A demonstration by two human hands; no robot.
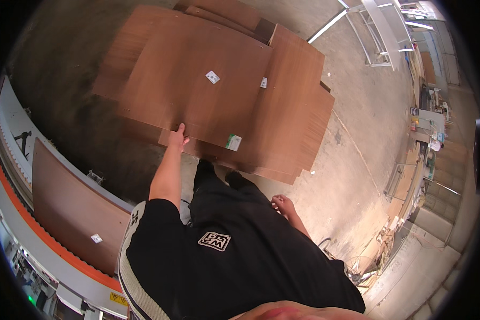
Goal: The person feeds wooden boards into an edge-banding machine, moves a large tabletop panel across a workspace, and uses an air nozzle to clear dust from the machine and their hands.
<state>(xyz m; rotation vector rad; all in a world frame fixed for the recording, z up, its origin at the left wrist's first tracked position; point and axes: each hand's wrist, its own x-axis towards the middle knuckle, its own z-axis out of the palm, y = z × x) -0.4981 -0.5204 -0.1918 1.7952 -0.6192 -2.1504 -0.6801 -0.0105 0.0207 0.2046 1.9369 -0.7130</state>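
My left hand (178, 137) is closed on the near edge of a brown wood-grain board (170, 69), its thumb lying on top and its fingers curled at the edge. This board rests on a pile of similar boards (288, 106), which sit unevenly on one another. White labels (213, 77) stick to the board faces, and a green-and-white label (233, 142) is just right of my left hand. Beside my body, my right hand (284, 205) hangs with its fingers loosely curled in; I see nothing in it.
A long machine with an orange strip (53, 237) runs along my left, with another brown board (72, 208) lying on it. White metal frames (376, 32) stand at the far right. Wood strips and clutter (405, 181) line the right side.
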